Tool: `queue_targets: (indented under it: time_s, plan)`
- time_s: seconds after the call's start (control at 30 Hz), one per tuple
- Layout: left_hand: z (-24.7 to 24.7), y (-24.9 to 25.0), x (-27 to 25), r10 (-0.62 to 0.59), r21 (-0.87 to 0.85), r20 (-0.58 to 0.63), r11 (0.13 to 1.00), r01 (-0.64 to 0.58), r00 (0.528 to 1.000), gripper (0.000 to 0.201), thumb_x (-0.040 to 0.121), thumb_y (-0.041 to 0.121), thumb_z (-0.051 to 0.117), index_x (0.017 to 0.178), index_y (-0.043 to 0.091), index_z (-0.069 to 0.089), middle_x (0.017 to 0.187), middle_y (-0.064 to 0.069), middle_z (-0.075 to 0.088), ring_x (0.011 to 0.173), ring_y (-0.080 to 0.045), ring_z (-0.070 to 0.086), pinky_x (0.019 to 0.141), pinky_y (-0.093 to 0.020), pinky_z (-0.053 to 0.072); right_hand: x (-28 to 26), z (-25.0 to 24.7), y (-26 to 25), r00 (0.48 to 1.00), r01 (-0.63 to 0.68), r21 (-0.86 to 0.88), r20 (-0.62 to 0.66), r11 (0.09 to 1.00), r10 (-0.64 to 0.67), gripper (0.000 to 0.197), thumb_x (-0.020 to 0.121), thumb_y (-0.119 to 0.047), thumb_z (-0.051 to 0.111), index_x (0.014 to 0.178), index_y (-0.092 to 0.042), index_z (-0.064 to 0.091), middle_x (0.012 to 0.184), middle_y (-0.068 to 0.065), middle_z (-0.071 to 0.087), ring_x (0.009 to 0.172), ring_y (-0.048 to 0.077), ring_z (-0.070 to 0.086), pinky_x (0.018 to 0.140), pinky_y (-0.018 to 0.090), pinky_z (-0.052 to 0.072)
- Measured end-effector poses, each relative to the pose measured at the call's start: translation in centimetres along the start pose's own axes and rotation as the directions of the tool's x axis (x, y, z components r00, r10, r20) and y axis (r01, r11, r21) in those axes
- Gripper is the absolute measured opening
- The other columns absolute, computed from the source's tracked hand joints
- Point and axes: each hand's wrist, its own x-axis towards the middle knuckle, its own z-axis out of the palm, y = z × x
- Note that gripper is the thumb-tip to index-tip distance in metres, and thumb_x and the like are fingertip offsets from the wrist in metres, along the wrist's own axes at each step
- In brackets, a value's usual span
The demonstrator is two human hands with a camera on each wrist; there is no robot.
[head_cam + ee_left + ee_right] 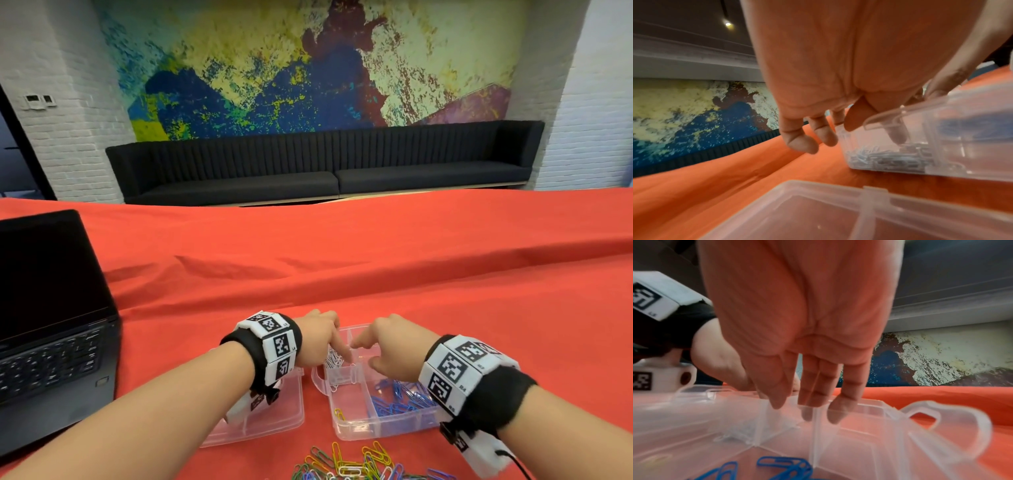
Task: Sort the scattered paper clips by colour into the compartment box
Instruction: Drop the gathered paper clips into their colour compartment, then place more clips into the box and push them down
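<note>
The clear compartment box lies open on the red cloth, its lid flat to the left. White clips fill the far-left compartment, blue clips a middle one, and one yellow clip lies in the near-left one. A mixed pile of coloured clips sits in front of the box. My left hand points its forefinger down into the white clips. My right hand hovers over the far compartments, fingers hanging straight and holding nothing, above the blue clips.
An open black laptop stands at the left on the red tablecloth. The box's carry handle juts out on its far right side. A black sofa lines the back wall.
</note>
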Motion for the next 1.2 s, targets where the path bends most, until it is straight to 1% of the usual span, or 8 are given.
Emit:
queue_targets:
  time_s: [0.23, 0.3, 0.4, 0.57, 0.7, 0.8, 0.93, 1.2]
  plan:
    - [-0.3, 0.6, -0.2, -0.024, 0.072, 0.009, 0.997, 0.023, 1.000, 0.067, 0.080, -0.006, 0.036, 0.116, 0.043, 0.065, 0.125, 0.006, 0.036, 0.114, -0.019, 0.038, 0.094, -0.041, 0.042, -0.2, -0.1, -0.7, 0.999, -0.037, -0.065, -0.001, 0.997, 0.037, 0.044, 0.082, -0.013, 0.052, 0.122, -0.028, 0.063, 0.118, 0.001, 0.066, 0.110, 0.024, 0.061, 0.096, 0.036, 0.049]
    - [-0.4, 0.4, -0.3, -0.010, 0.101, 0.004, 0.995, 0.010, 1.000, 0.061, 0.082, -0.003, 0.040, 0.114, 0.041, 0.067, 0.127, 0.006, 0.038, 0.114, -0.019, 0.037, 0.094, -0.041, 0.042, -0.2, -0.1, -1.3, 0.998, -0.048, -0.117, 0.039, 0.992, 0.053, 0.025, 0.081, -0.008, 0.051, 0.092, -0.021, 0.069, 0.092, 0.003, 0.067, 0.091, 0.029, 0.062, 0.082, 0.033, 0.053]
    - [-0.5, 0.3, -0.7, 0.008, 0.059, -0.040, 0.998, -0.006, 0.999, 0.054, 0.085, -0.002, 0.042, 0.121, 0.030, 0.065, 0.133, 0.001, 0.042, 0.121, -0.022, 0.039, 0.101, -0.035, 0.037, -0.2, -0.2, -2.4, 0.991, -0.062, -0.185, 0.107, 0.981, 0.083, 0.029, 0.078, -0.001, 0.051, 0.055, -0.013, 0.039, 0.055, 0.002, 0.041, 0.059, 0.027, 0.044, 0.049, 0.021, 0.034]
    - [-0.3, 0.7, -2.1, -0.009, 0.014, -0.092, 1.000, 0.010, 0.996, 0.045, 0.090, 0.005, 0.043, 0.129, 0.020, 0.060, 0.144, -0.004, 0.041, 0.130, -0.022, 0.040, 0.106, -0.026, 0.031, -0.6, -0.8, -3.2, 0.984, -0.095, -0.211, 0.129, 0.973, 0.124, 0.024, 0.080, -0.003, 0.057, 0.060, -0.011, 0.047, 0.060, 0.004, 0.048, 0.069, 0.029, 0.049, 0.053, 0.022, 0.039]
    - [-0.1, 1.0, -4.1, 0.010, 0.002, -0.206, 1.000, -0.010, 0.979, 0.037, 0.088, 0.008, 0.047, 0.119, 0.020, 0.065, 0.133, -0.003, 0.047, 0.123, -0.022, 0.045, 0.102, -0.030, 0.035, -2.9, -1.1, -2.6, 0.998, -0.026, -0.014, -0.058, 1.000, 0.025, 0.039, 0.084, -0.013, 0.049, 0.118, -0.024, 0.065, 0.122, 0.001, 0.062, 0.114, 0.021, 0.058, 0.098, 0.031, 0.046]
    - [0.4, 2.3, -6.8, 0.103, -0.030, -0.332, 0.992, -0.120, 0.937, 0.029, 0.084, 0.007, 0.050, 0.102, 0.017, 0.070, 0.109, -0.004, 0.060, 0.100, -0.020, 0.054, 0.085, -0.022, 0.039, -6.8, -1.7, -2.3, 0.961, 0.124, 0.032, -0.252, 0.992, -0.112, 0.029, 0.081, -0.011, 0.052, 0.098, -0.023, 0.073, 0.101, 0.000, 0.069, 0.092, 0.014, 0.061, 0.084, 0.020, 0.046]
    - [3.2, 6.1, -10.3, 0.272, -0.108, -0.164, 0.951, -0.291, 0.948, 0.020, 0.088, 0.016, 0.058, 0.103, 0.017, 0.071, 0.097, -0.001, 0.066, 0.073, -0.007, 0.047, 0.067, -0.016, 0.035, -13.1, -1.1, -2.2, 0.987, 0.153, 0.024, 0.047, 0.988, -0.154, 0.020, 0.082, -0.009, 0.055, 0.089, -0.014, 0.073, 0.085, 0.002, 0.072, 0.069, 0.004, 0.055, 0.058, 0.004, 0.033]
    - [6.2, 11.7, -9.8, 0.356, 0.120, -0.073, 0.930, -0.346, 0.932, 0.028, 0.089, 0.031, 0.061, 0.117, 0.028, 0.066, 0.111, -0.002, 0.056, 0.105, -0.022, 0.053, 0.083, -0.033, 0.044, -18.2, 1.4, 1.8, 0.990, -0.068, -0.076, 0.116, 0.995, 0.076, 0.023, 0.079, -0.008, 0.056, 0.093, -0.017, 0.072, 0.080, -0.008, 0.069, 0.076, 0.008, 0.058, 0.060, 0.007, 0.033]
